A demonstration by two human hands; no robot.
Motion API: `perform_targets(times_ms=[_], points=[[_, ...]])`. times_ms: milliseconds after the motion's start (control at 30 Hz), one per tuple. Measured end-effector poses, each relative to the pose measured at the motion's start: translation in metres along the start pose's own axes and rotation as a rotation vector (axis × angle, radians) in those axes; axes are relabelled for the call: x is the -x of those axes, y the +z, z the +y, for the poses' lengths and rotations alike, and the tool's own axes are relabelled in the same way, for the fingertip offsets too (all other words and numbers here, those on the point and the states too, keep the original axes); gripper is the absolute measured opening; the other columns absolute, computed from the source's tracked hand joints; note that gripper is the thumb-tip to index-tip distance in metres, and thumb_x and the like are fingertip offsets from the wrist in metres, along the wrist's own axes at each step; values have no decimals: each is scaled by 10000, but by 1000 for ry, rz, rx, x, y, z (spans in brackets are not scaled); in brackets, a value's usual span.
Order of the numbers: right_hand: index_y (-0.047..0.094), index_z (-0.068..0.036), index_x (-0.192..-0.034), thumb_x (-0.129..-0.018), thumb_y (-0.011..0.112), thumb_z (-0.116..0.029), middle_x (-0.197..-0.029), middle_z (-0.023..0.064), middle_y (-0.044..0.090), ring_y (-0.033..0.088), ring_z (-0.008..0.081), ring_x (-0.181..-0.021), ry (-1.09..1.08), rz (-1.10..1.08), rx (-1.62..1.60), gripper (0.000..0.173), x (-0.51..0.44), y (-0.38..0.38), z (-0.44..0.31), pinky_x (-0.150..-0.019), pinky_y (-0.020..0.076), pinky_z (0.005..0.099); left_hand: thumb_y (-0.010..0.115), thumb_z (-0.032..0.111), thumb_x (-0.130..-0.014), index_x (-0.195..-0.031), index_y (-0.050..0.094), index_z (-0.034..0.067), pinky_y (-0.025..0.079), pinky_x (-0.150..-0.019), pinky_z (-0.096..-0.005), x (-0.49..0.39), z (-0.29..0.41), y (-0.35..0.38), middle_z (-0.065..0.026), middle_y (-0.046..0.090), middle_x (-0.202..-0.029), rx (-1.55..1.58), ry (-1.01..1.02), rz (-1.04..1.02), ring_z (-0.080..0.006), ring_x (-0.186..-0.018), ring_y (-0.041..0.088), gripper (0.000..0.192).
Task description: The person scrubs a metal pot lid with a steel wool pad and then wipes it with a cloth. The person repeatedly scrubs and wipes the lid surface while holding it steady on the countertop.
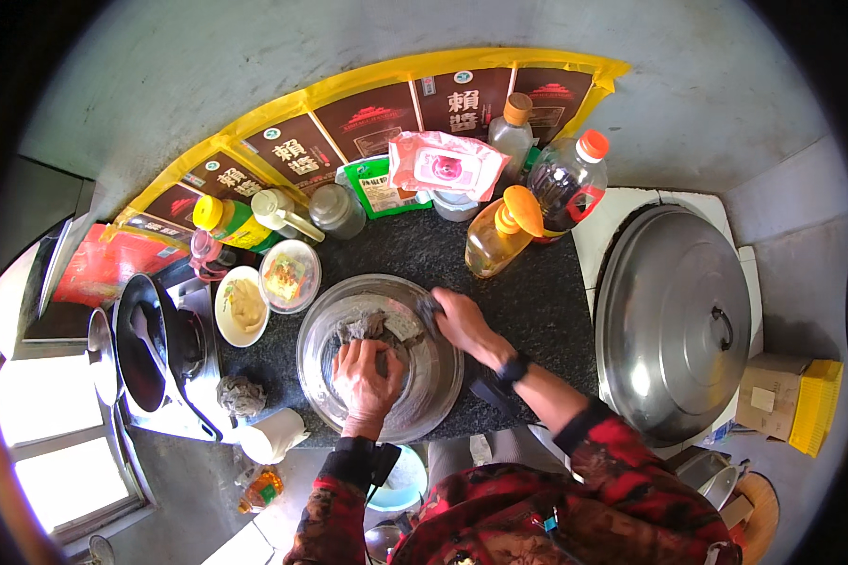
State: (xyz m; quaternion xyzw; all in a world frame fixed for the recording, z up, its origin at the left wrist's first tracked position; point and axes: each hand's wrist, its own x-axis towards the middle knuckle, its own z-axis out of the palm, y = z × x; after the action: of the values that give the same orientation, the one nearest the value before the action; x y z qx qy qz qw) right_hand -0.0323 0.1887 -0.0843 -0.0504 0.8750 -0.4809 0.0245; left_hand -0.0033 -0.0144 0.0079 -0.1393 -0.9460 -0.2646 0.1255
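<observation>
A wide stainless steel basin [429, 378] sits on the dark speckled countertop in front of me. My left hand [369, 378] reaches into it, fingers bent and pointing down against the inside; what lies under them is hidden. Just beyond those fingertips is a crumpled grey rag [364, 326]. At the basin's right rim my right hand [463, 321] holds a dark grey cloth [428, 311], blurred and partly covered by the fingers, against the metal.
Left of the basin are a lidded clear tub [290, 276], a bowl of pale food [244, 307], a steel-wool-like wad [240, 396] and a black wok [141, 346]. Behind stand a pump bottle [498, 240] and a wipes pack [446, 166]. A large metal lid [678, 325] is at right.
</observation>
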Motion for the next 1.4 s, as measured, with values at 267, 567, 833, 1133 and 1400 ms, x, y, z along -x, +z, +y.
perform_targets(times_ms=[267,567,833,1133,1400], points=[[556,-12,-972,-860,623,-59,-916,249,655,639,466,-898,-145,102,63,139,-7,-5,-3,-733,512,518,680,167,-782,-835,660,103,467,-778,-423,2,0,-2,-78,643,-818,2,5,-33,-305,-809,618,85],[535,-40,-1096,-844,631,2,-961,235,652,650,469,-921,201,16,-5,273,52,-9,-40,-754,524,531,672,164,-791,-830,652,99,464,-783,-427,4,1,1,-87,636,-813,-2,-47,-10,-317,-818,615,79],[499,-35,-1016,-889,562,-21,-882,223,611,641,463,-856,77,192,-70,142,61,17,-18,-669,509,529,658,165,-802,-837,643,96,460,-779,-423,2,1,2,-84,635,-824,-36,-23,4,-318,-821,608,79],[518,-32,-1087,-862,598,10,-956,206,593,652,455,-842,-7,160,76,243,38,13,-13,-693,536,518,653,157,-799,-830,641,92,446,-752,-432,2,-1,3,-83,627,-816,-57,-28,5,-315,-807,599,73],[534,-40,-1101,-862,630,16,-1012,188,618,672,429,-887,107,122,-53,264,55,11,-31,-697,551,483,645,141,-799,-822,635,82,447,-748,-430,1,1,2,-91,624,-813,-49,-11,23,-320,-785,590,65]])
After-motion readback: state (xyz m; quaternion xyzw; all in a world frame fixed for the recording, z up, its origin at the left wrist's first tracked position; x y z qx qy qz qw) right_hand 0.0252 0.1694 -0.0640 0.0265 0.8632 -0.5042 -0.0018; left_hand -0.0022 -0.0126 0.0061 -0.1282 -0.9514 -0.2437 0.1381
